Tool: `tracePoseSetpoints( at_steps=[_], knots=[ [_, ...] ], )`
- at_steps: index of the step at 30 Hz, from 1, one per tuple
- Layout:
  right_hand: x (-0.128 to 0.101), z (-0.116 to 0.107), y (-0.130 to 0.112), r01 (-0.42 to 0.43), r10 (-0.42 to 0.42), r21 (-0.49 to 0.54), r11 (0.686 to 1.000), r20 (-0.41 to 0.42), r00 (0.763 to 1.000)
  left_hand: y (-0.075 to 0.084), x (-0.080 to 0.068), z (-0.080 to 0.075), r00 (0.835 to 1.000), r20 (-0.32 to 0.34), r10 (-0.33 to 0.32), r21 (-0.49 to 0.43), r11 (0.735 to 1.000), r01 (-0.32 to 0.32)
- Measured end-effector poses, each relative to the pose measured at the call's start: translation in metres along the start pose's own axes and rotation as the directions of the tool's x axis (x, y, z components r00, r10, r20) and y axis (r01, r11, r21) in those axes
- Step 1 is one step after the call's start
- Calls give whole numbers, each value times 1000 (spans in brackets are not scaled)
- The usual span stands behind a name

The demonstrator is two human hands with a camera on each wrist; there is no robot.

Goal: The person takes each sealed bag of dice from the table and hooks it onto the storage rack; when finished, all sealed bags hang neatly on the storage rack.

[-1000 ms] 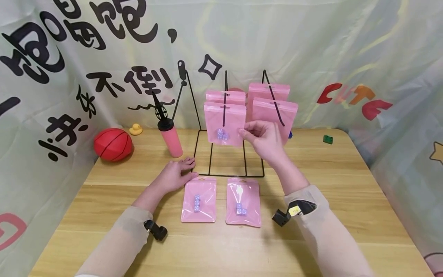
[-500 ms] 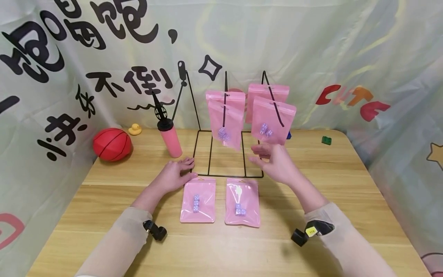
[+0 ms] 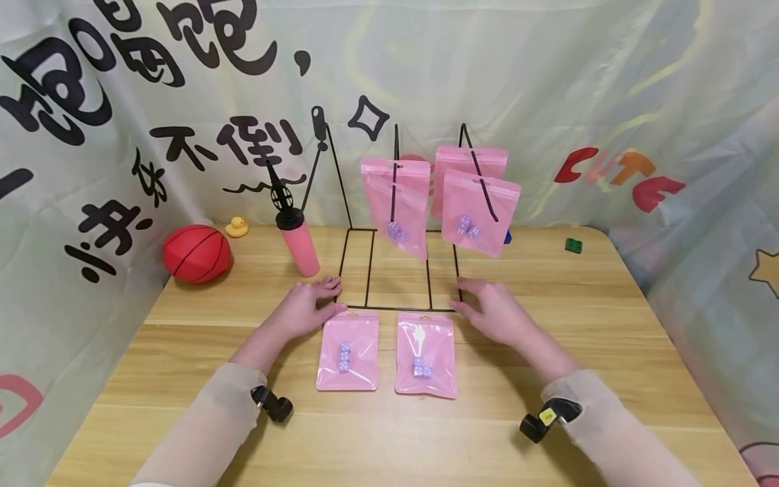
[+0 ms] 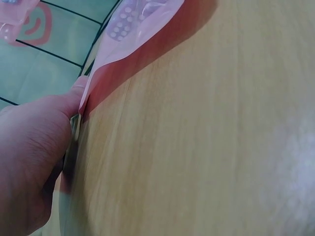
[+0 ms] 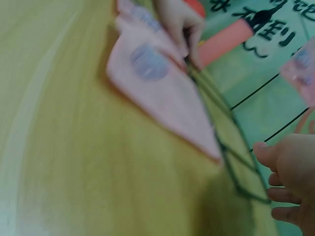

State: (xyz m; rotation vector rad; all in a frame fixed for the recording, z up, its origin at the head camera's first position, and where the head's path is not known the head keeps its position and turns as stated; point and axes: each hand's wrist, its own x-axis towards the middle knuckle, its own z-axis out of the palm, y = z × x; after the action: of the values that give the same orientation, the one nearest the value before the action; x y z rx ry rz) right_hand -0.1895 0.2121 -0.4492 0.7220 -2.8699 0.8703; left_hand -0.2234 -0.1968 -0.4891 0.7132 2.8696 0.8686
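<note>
Right hand [image 3: 496,314] is lowered from the hanging pouches to the table [image 3: 608,325] since the earlier frames, and the front middle pouch [image 3: 398,210] is released and left hanging on its hook. Left hand [image 3: 307,308] is kept where it was.

Left to right: ball [image 3: 197,253], duck [image 3: 237,228] and pump [image 3: 298,240] are seen at the back left. Left hand is laid flat, fingers relaxed, by the rack's [image 3: 398,270] front-left corner, thumb touching the top corner of the left flat pouch [image 3: 347,354], nothing gripped. Second flat pouch [image 3: 426,356] is laid just beside it, both in front of the rack's base wire. Four pouches are hung on the middle and right hooks, the front right pouch [image 3: 481,211] over one behind. Right hand is rested open at the front-right corner, holding nothing. Green block [image 3: 573,245] is seen far right.

Judged: the base should be steadied by one hand, a flat pouch pinched by its top edge, and the hole lined up with a hook before release.
</note>
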Motion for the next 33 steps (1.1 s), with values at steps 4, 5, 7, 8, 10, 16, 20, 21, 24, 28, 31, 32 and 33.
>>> tracePoseSetpoints(
  at_steps=[4,5,7,8,10,16,20,21,24,28,31,32,33],
  knots=[
    [-3,12,9,17,-18,-140,990,-1,1000,1,0,1,1000,4,6,0,1000,-6],
    [-4,14,11,17,-17,-162,987,1,1000,2,1,1,1000,2,10,0,1000,-10],
    [-5,19,13,13,-13,-195,981,1,1000,2,1,1,1000,0,17,2,1000,-17],
    [-5,20,14,10,-10,-203,979,1,1000,3,1,1,1000,-1,22,5,1000,-22],
    [-6,24,16,11,-12,-219,976,-1,1000,3,1,-1,1000,5,16,9,1000,-16],
    [-4,28,16,-3,6,-221,975,14,1000,6,1,-7,999,28,-19,21,1000,19],
    [-4,29,17,-19,25,-207,978,23,999,13,-1,-12,999,27,-24,29,999,23],
    [-4,29,17,-21,26,-204,979,21,999,14,-1,-13,1000,24,-19,25,1000,18],
    [-4,30,19,-16,19,-201,980,11,1000,19,-3,-16,1000,12,-1,19,1000,0],
    [-5,31,22,-11,11,-205,979,-2,1000,22,-9,-19,998,-22,58,19,998,-58],
    [-6,31,22,-13,12,-209,978,-3,1000,26,-16,-22,997,-39,73,9,997,-72],
    [-6,31,22,-13,12,-209,978,-3,1000,27,-19,-24,997,-42,63,1,998,-63],
    [-6,31,22,-13,13,-209,978,-3,1000,29,-22,-25,998,-48,49,-11,999,-50]
  ],
)
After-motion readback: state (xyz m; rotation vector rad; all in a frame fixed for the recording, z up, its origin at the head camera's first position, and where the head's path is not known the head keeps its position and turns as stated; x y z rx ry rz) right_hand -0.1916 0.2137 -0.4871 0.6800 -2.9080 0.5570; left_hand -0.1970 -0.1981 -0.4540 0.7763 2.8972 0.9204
